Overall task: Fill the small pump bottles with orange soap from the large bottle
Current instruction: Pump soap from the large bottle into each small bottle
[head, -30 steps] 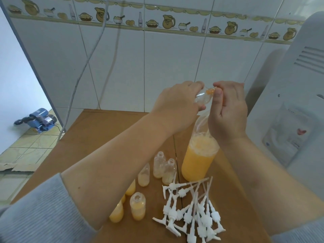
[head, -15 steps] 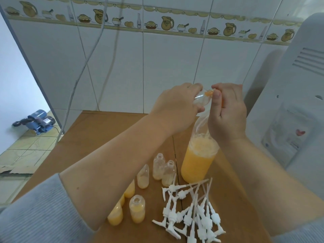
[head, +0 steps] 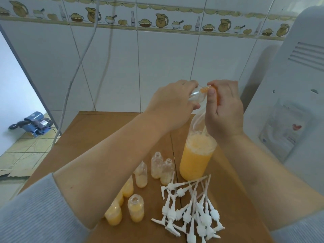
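The large clear bottle (head: 196, 160) stands on the brown table (head: 105, 130), its lower part full of foamy orange soap. My right hand (head: 224, 109) grips its top, where something orange shows between the fingers. My left hand (head: 171, 106) holds a small clear bottle (head: 196, 97) tilted sideways, its mouth against that orange top, with a dab of orange at the mouth. On the table stand small bottles with a little soap (head: 156, 164) and fuller ones (head: 135, 210), some hidden behind my left forearm.
A pile of white pump heads (head: 191, 213) lies in front of the large bottle. A white appliance (head: 289, 102) stands close on the right and a tiled wall is behind. A cable (head: 77, 67) hangs at the left; a blue motor (head: 33, 123) sits on the floor.
Both hands stay at the top of the large bottle with the small bottle held against it. Only the view has shifted slightly.
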Tool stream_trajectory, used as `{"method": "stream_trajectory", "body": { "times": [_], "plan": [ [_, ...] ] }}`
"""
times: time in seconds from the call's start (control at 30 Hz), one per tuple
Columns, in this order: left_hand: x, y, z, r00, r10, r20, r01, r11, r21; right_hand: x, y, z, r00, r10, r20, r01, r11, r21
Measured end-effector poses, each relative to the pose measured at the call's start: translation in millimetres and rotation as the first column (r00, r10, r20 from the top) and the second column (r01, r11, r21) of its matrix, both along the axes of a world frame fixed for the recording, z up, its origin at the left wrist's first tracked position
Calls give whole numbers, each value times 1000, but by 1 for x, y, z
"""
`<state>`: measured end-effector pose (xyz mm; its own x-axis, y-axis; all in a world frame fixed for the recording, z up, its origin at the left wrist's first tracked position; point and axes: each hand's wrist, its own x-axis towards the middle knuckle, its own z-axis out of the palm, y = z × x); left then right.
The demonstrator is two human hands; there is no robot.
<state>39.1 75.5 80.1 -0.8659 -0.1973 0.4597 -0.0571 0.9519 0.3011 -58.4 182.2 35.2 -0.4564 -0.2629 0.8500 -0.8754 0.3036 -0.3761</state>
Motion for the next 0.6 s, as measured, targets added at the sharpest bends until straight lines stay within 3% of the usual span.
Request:
{"method": "stream_trajectory", "body": {
  "times": [0.13,0.33,0.6],
  "plan": [
    [1,-2,9,1000,26,2,-26,1000,-12,3,4,12,999,17,27,-19,998,63],
    [0,1,7,999,4,-38,-4,1000,3,-2,3,7,1000,-4,-29,3,1000,-25],
    [2,-2,10,1000,23,14,-23,1000,-14,1,4,9,1000,11,14,-11,999,46]
  ]
}}
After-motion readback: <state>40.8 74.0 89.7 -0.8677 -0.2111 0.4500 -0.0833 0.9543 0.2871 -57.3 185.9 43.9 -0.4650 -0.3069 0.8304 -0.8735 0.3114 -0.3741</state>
